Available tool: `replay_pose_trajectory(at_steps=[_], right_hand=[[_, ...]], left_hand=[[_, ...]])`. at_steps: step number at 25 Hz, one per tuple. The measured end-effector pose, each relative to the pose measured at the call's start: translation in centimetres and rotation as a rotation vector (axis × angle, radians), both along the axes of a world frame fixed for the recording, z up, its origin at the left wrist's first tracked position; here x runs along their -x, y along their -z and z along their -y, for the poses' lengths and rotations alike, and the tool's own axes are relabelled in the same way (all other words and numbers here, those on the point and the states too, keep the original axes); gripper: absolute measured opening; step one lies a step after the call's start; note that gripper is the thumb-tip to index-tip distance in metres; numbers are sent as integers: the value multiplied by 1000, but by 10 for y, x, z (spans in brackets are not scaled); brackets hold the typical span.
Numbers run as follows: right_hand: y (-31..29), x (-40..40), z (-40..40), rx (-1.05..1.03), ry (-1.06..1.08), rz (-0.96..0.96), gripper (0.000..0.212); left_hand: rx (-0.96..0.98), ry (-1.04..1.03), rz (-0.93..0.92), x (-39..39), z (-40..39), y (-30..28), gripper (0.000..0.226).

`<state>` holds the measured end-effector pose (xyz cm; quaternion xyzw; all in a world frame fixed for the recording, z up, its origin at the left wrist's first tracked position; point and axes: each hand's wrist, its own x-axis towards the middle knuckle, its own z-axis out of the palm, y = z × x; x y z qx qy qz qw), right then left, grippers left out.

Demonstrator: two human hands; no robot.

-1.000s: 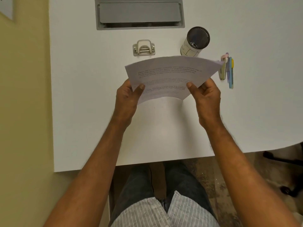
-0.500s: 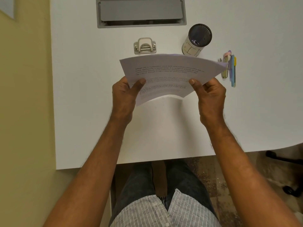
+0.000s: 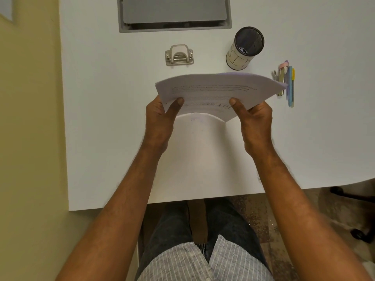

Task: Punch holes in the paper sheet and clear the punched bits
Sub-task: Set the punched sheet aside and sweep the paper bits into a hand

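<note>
So you're basically at square one here. The white bench (image 3: 101, 118) is mostly bare, with a grey cable hatch (image 3: 174, 13) set into its far edge, and nothing on it looks like punched confetti as far as I can tell, so the clearing part hasn't got anything to clear yet. The paper sheet (image 3: 215, 88) is up off the bench, bowed into an arch above the middle of it, printed lines facing you, and I can't spot any holes along the edges that show. Your left hand (image 3: 160, 120) has the near-left corner pinched, thumb on top, and your right hand (image 3: 254, 122) has the near-right side pinched the same way, so both are closed on the sheet and well apart from each other. The pen cup (image 3: 244, 48) stands far right of the paper, upright. The hole punch (image 3: 179, 55) sits just beyond the sheet's far-left part, handle up, untouched, with nothing fed into it. Off to the right lie a few pens and a clip-looking thing (image 3: 287, 82), partly covered by the sheet's right tip. What's left, I'd guess: get one edge squared into the punch slot, press down, pull the sheet out, then deal with the bits. That's pretty much the whole job.
</note>
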<state>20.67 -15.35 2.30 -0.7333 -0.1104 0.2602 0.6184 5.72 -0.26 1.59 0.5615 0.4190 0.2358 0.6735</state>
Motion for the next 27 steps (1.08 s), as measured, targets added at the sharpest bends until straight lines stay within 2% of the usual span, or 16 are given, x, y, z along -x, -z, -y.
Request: replay_pose_trajectory(at_steps=[27], right_hand=[[10,-15,0,53,-64,2,33]], left_hand=[[6,29,-35,-9,1,9,29]])
